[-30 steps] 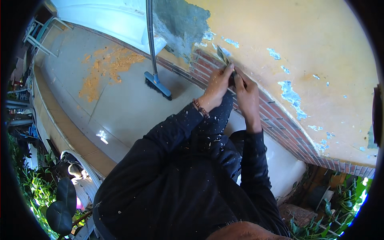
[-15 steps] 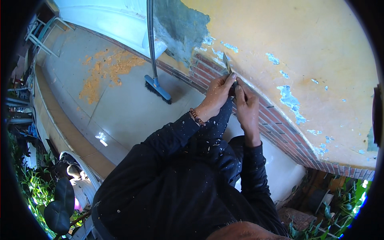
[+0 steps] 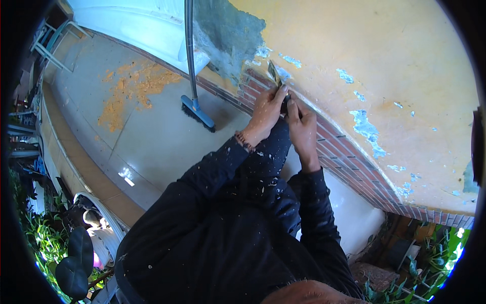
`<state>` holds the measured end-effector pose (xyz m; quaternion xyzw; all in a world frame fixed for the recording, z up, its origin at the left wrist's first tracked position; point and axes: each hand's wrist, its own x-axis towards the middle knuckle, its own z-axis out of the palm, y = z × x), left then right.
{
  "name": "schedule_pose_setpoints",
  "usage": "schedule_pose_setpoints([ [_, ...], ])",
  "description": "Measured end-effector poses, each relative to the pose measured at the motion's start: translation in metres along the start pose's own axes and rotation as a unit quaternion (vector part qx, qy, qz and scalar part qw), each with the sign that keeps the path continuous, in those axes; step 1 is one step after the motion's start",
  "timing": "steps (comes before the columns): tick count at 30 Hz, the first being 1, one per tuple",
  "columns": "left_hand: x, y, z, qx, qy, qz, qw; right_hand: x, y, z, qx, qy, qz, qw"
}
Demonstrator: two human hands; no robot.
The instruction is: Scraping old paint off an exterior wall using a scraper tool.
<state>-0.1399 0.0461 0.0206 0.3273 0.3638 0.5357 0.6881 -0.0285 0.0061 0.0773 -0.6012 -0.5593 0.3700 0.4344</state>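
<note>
Both my hands are closed together on a scraper [image 3: 275, 75] with a flat metal blade and a dark handle. My left hand [image 3: 266, 112], with a beaded bracelet at the wrist, grips it near the blade. My right hand [image 3: 304, 133] holds the handle from the other side, its fingers partly hiding it. The blade points up and to the left, by a patch of peeled paint [image 3: 284, 74] on the yellow wall [image 3: 405, 61], just above the red brick skirting [image 3: 349, 156]. Whether the blade edge touches the wall I cannot tell.
Left of my hands a blue broom [image 3: 199, 114] stands on the grey tiled floor [image 3: 157, 131]. Orange-yellow paint chips [image 3: 134, 91] lie scattered farther left. White sheeting [image 3: 136, 25] covers something against the wall. Plants [image 3: 45, 238] stand at the lower left, more at the lower right.
Both hands and the scraper have moved a little left and up along the wall base. The blade tilts more to the left now.
</note>
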Motion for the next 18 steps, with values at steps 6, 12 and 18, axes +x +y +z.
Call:
schedule_pose_setpoints([
  [6,-0.014,0.015,0.019,0.051,-0.037,0.011,0.998,-0.018,-0.015,-0.004,-0.116,0.073,0.007,0.991],
  [12,-0.028,0.008,0.029,0.002,-0.005,0.044,0.999,-0.030,-0.003,-0.019,-0.069,0.038,-0.050,0.996],
  [18,0.017,0.009,-0.006,0.053,0.036,0.027,0.998,0.016,0.003,0.016,0.006,0.005,-0.018,1.000],
])
